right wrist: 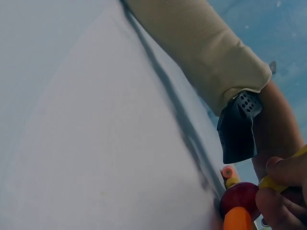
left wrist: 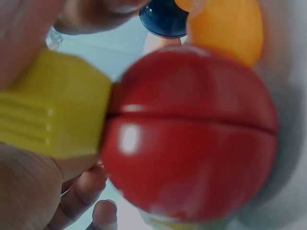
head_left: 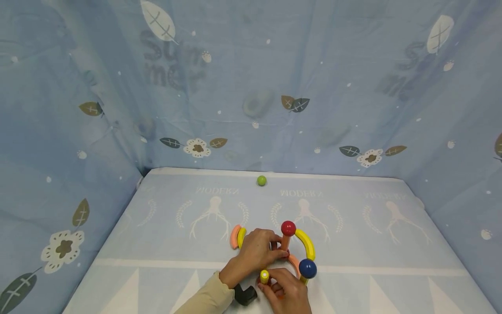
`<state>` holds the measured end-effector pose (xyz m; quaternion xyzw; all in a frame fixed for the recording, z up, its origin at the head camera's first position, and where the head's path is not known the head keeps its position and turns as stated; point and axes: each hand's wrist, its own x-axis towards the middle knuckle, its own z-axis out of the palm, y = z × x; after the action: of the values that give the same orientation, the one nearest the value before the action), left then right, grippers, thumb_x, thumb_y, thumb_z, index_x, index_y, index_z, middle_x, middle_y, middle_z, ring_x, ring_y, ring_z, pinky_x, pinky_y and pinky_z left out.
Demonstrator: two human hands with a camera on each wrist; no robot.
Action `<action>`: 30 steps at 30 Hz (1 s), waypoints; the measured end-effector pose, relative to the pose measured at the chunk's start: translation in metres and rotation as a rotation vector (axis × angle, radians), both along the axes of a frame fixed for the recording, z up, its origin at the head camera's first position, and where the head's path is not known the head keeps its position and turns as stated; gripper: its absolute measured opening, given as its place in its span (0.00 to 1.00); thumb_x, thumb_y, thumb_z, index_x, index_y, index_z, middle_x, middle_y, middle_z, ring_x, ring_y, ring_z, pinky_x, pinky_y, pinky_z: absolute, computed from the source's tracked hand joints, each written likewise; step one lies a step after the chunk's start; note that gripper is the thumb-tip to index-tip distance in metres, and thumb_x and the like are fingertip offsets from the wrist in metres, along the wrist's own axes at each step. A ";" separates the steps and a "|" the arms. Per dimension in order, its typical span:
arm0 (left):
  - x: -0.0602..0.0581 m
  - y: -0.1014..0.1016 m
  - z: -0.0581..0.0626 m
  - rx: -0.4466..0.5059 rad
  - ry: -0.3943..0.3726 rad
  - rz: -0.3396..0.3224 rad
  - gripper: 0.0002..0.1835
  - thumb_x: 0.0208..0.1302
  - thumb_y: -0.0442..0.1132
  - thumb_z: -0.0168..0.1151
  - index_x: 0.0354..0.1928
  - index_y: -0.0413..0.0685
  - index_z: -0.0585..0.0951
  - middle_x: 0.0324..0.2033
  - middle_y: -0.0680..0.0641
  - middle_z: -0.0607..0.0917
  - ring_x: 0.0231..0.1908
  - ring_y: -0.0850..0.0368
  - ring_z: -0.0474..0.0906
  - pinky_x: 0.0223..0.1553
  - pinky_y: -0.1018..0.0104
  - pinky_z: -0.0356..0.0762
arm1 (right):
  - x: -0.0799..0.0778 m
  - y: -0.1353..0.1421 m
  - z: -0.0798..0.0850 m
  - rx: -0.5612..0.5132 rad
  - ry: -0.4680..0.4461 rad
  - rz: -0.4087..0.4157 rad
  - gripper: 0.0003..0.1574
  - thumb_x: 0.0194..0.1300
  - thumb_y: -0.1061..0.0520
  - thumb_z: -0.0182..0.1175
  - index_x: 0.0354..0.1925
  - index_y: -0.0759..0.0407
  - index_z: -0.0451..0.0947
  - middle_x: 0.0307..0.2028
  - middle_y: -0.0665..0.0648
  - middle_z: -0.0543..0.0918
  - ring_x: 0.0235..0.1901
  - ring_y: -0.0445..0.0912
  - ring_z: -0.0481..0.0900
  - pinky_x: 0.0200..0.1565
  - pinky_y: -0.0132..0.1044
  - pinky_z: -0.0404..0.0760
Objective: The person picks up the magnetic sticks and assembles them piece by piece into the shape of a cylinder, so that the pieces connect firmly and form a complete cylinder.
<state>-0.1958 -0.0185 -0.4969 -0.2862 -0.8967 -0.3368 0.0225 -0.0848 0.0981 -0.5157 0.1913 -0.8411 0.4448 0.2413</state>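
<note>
A frame of magnetic rods and balls stands on the table. In the head view its upright orange rod (head_left: 286, 243) carries a red ball (head_left: 288, 228); curved yellow (head_left: 306, 244) and orange (head_left: 294, 264) rods and a blue ball (head_left: 307, 268) lie at its right. My left hand (head_left: 256, 248) pinches the orange rod low down, near another red ball partly hidden by the fingers. Closer to me, my right hand (head_left: 289, 291) pinches a yellow rod (head_left: 264, 276), which joins a lower red ball (left wrist: 192, 129), large in the left wrist view. An orange rod (right wrist: 237, 219) touches that ball in the right wrist view.
Two curved rods, one pinkish orange (head_left: 234, 237) and one yellow (head_left: 241, 237), lie left of my left hand. A green ball (head_left: 261, 180) rests near the table's far edge. A black camera (head_left: 245, 295) is on my left wrist. Blue printed curtains (head_left: 251, 78) enclose the table.
</note>
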 end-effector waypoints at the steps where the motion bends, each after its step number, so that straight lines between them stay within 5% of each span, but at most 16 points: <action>1: 0.000 0.000 0.000 0.001 -0.005 -0.004 0.13 0.54 0.53 0.75 0.36 0.54 0.89 0.17 0.65 0.72 0.16 0.71 0.64 0.17 0.74 0.62 | 0.000 0.000 0.000 0.001 -0.006 -0.003 0.22 0.43 0.66 0.79 0.39 0.57 0.82 0.31 0.48 0.81 0.22 0.27 0.76 0.23 0.20 0.74; 18: -0.004 0.001 0.000 -0.014 -0.034 -0.038 0.12 0.54 0.53 0.74 0.36 0.56 0.89 0.17 0.66 0.72 0.17 0.70 0.66 0.19 0.73 0.64 | 0.011 0.005 0.003 0.066 -0.084 -0.096 0.22 0.46 0.62 0.79 0.40 0.58 0.82 0.31 0.49 0.82 0.21 0.28 0.72 0.23 0.21 0.73; 23: -0.006 -0.003 0.000 -0.018 -0.077 -0.063 0.12 0.56 0.52 0.73 0.37 0.57 0.87 0.19 0.64 0.74 0.19 0.69 0.67 0.21 0.73 0.65 | 0.033 0.021 0.008 0.060 -0.193 -0.237 0.17 0.43 0.59 0.80 0.28 0.47 0.80 0.23 0.39 0.75 0.17 0.28 0.66 0.19 0.23 0.71; 26: -0.006 -0.004 0.001 -0.039 -0.096 -0.085 0.11 0.58 0.52 0.72 0.38 0.57 0.85 0.20 0.64 0.74 0.20 0.68 0.67 0.22 0.72 0.66 | 0.038 0.037 0.008 -0.002 -0.256 -0.368 0.25 0.40 0.61 0.82 0.21 0.45 0.72 0.17 0.38 0.66 0.14 0.32 0.62 0.16 0.26 0.66; 30: -0.007 -0.003 0.002 -0.070 -0.130 -0.121 0.11 0.61 0.53 0.69 0.39 0.57 0.84 0.22 0.64 0.75 0.22 0.67 0.69 0.23 0.72 0.67 | 0.031 0.056 0.003 -0.129 -0.382 -0.453 0.26 0.40 0.62 0.82 0.28 0.52 0.72 0.20 0.46 0.68 0.17 0.39 0.66 0.18 0.30 0.65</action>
<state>-0.2025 -0.0211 -0.4953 -0.3179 -0.8886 -0.3240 -0.0663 -0.0535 0.1540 -0.5126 -0.1040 -0.8625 0.4600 0.1837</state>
